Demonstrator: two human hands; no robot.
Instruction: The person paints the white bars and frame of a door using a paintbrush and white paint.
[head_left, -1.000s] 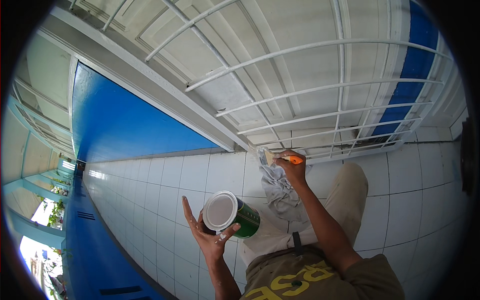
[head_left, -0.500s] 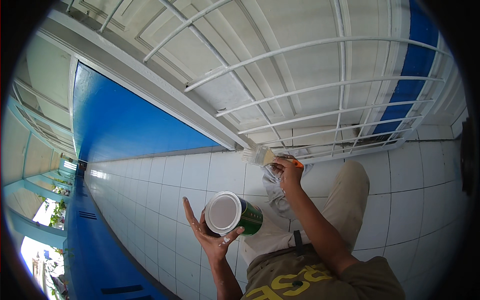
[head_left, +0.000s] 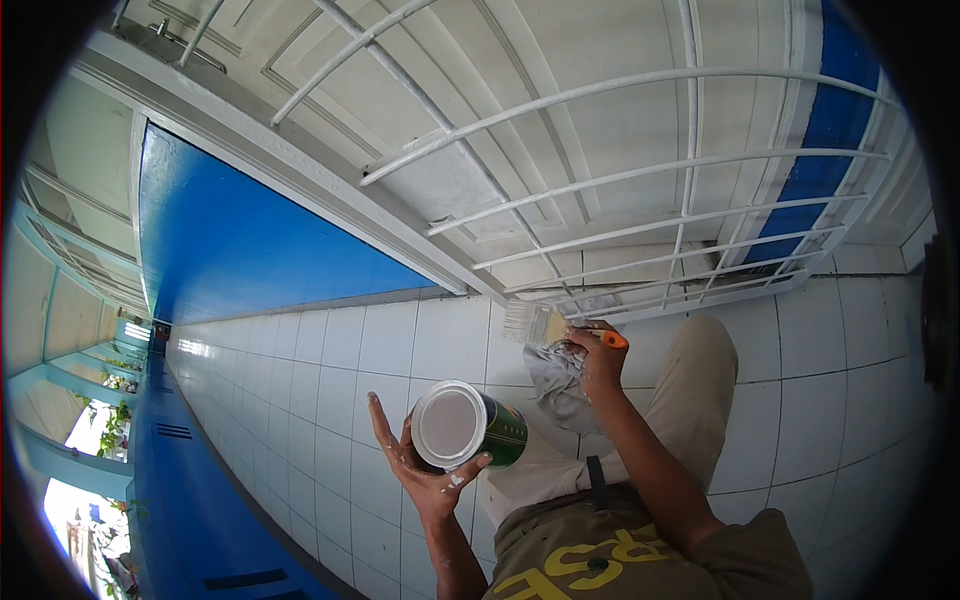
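My left hand (head_left: pixel 432 482) supports an open green paint can (head_left: pixel 503 436), with thumb and fingers round its side. White or pale paint shows inside its rim, and spots of paint mark my thumb. In my right hand (head_left: pixel 598 358) is a flat paintbrush (head_left: pixel 545 326) with an orange-ended handle, gripped in closed fingers. Its pale bristles point left, close to the foot of the white door frame (head_left: pixel 380 235); whether they touch it I cannot tell. A crumpled grey rag (head_left: pixel 562 385) lies just below the brush, partly behind my right hand.
A white metal grille (head_left: pixel 600 193) spans the upper right in front of a white panelled door (head_left: pixel 600 120). To the left, a blue wall panel (head_left: pixel 240 240) meets the white tiled floor (head_left: pixel 340 395). A blue low wall (head_left: pixel 190 500) runs along the far left.
My right hand has shifted slightly right and down with the paintbrush, drawing the bristles off the foot of the frame. My left hand and the can have barely moved.
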